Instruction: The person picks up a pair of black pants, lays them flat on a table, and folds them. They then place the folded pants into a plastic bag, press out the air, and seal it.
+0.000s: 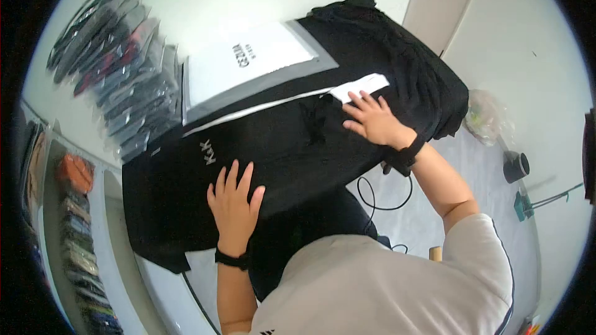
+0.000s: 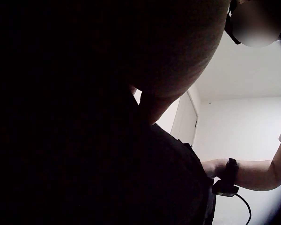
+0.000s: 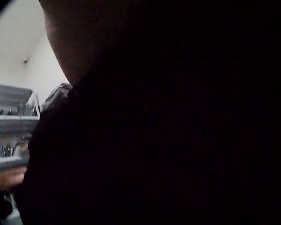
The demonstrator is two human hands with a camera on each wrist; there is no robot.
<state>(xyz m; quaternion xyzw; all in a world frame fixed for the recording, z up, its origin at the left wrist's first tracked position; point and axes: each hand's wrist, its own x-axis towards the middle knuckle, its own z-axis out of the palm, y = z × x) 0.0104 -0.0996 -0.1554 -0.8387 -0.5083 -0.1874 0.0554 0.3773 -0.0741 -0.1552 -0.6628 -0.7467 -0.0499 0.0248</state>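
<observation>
A black garment with white lettering lies spread over the table. My left hand rests on its near left part, fingers straight and spread, just below the lettering. Farther right, my right hand lies with fingers spread on the black cloth, its fingertips at the edge of a white patch. Neither hand grips anything. Both wrist views are mostly dark; the left wrist view shows the right forearm, and the right wrist view shows part of the left hand.
A white-and-grey printed packaging bag lies behind the garment. Stacked bagged clothes stand at the back left. More black cloth is bunched at the right end. Shelves hold folded items at left; a cable loops beside the table.
</observation>
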